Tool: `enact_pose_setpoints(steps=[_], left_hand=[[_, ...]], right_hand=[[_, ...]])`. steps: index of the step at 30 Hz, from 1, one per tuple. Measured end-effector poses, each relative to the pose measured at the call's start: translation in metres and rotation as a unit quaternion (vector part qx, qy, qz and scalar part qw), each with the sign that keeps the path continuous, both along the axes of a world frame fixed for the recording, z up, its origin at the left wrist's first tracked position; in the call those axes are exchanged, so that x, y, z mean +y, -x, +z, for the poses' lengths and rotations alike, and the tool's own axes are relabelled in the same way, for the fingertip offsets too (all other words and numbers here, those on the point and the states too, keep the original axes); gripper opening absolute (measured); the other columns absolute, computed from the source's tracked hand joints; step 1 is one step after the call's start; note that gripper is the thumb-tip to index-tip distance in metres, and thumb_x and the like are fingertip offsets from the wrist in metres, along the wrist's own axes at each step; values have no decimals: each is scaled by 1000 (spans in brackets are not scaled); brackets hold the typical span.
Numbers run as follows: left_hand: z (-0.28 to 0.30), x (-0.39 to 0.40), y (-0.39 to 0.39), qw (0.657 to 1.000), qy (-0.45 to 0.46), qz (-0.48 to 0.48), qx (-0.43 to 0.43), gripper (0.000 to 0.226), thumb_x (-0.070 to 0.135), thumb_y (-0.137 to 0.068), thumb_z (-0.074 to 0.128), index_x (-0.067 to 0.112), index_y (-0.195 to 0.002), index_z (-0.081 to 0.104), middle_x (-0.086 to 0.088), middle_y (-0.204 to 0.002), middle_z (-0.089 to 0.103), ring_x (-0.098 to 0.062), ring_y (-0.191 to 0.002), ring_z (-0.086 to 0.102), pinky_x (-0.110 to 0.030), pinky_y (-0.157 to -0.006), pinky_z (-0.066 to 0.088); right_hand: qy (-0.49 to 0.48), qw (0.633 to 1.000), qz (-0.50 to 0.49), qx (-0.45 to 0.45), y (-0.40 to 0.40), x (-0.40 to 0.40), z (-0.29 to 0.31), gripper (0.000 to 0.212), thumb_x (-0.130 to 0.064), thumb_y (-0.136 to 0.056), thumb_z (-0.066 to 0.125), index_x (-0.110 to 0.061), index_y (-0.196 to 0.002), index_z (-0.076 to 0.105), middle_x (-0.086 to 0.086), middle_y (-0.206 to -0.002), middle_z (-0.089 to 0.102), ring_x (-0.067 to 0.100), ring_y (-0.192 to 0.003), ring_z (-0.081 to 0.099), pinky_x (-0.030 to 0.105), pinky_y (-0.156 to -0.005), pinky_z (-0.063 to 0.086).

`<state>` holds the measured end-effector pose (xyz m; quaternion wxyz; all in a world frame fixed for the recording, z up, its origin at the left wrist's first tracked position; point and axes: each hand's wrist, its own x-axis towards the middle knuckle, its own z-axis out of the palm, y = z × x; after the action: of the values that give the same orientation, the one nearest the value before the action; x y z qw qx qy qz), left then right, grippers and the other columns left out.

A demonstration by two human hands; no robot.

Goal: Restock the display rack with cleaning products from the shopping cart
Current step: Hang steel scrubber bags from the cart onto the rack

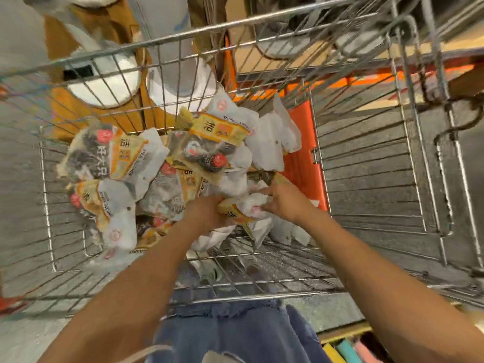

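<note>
Inside the shopping cart (366, 179), both hands are gripping one scourer packet (245, 209): left hand (207, 213) curling beneath it, right hand (284, 201) pinching its white end. Further packets (115, 158) are lying heaped beyond, within the cart.

I reach into the shopping cart (366, 163). The scourer packets (117, 158) lie piled in its left half. My left hand (207, 210) and right hand (282, 203) meet on one packet (243, 210) near the middle.
</note>
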<state>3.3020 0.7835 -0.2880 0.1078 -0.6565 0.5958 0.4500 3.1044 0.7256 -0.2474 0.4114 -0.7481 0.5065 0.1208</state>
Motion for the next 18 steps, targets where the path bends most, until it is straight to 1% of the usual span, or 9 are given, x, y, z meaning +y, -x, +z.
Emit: enact_pose_setpoints(steps=[2, 5, 7, 9, 11, 12, 14, 16, 18], left_hand=[[16, -5, -9, 997, -9, 66, 49, 52, 37, -72, 77, 26, -120, 62, -3, -108, 68, -22, -102, 62, -35, -81, 51], [43, -12, -27, 975, 44, 174, 134, 17, 22, -73, 79, 14, -86, 70, 3, -73, 66, -10, -69, 58, -25, -60, 44], [63, -11, -38, 951, 72, 242, 176, 20, 20, -72, 77, 3, -76, 66, 1, -57, 58, -6, -51, 49, -26, -55, 39], [82, -6, -47, 940, 85, 273, 186, 23, 20, -72, 73, -1, -78, 66, -1, -55, 58, -4, -44, 47, -29, -55, 40], [98, 4, -56, 929, 89, 301, 196, 5, 11, -78, 72, 9, -79, 68, 8, -57, 61, 3, -46, 51, -24, -54, 42], [102, 7, -58, 917, 88, 322, 219, 8, 7, -79, 71, 15, -81, 68, 12, -58, 63, 6, -48, 53, -19, -53, 42], [125, 26, -67, 871, 116, 401, 257, 14, 6, -80, 70, 20, -84, 68, 17, -62, 67, 7, -55, 58, -13, -51, 44], [150, 46, -73, 813, 154, 479, 293, 17, 7, -79, 72, 21, -88, 67, 16, -71, 71, 2, -68, 65, -12, -59, 49], [175, 71, -77, 733, 210, 552, 336, 25, 5, -75, 72, 18, -96, 68, 11, -85, 73, -7, -85, 68, -17, -76, 52]], right_hand=[[9, 999, -35, -29, -3, -11, 15, 42, -24, -81, 72, -16, -121, 63, 7, -110, 66, 19, -102, 58, 18, -76, 38], [-4, 973, -205, -107, -8, -28, 35, 55, -20, -75, 77, -12, -125, 56, 4, -109, 63, 12, -99, 56, 15, -77, 38], [-42, 946, -279, -159, -20, -32, 46, 61, -17, -71, 80, -12, -125, 53, 2, -111, 60, 15, -104, 56, 21, -80, 42], [-76, 937, -276, -199, -37, -30, 57, 60, -12, -68, 81, -15, -120, 53, -1, -113, 60, 16, -107, 58, 21, -79, 45], [-70, 925, -279, -248, -57, -24, 70, 66, -3, -62, 83, -19, -116, 48, -6, -110, 59, 11, -105, 59, 18, -80, 48], [-70, 916, -290, -267, -61, -21, 69, 71, -2, -59, 85, -17, -116, 46, -6, -110, 59, 7, -102, 59, 21, -84, 50], [-97, 911, -274, -293, -80, -11, 78, 78, -9, -54, 88, -7, -120, 46, 4, -113, 62, 14, -103, 62, 35, -89, 52], [-169, 908, -226, -309, -104, 4, 98, 52, -11, -64, 82, -14, -110, 57, 4, -106, 66, 20, -100, 64, 35, -82, 54], [-244, 901, -150, -326, -129, 23, 126, 24, -4, -81, 68, -22, -95, 59, -5, -90, 68, 9, -85, 65, 23, -69, 52]])
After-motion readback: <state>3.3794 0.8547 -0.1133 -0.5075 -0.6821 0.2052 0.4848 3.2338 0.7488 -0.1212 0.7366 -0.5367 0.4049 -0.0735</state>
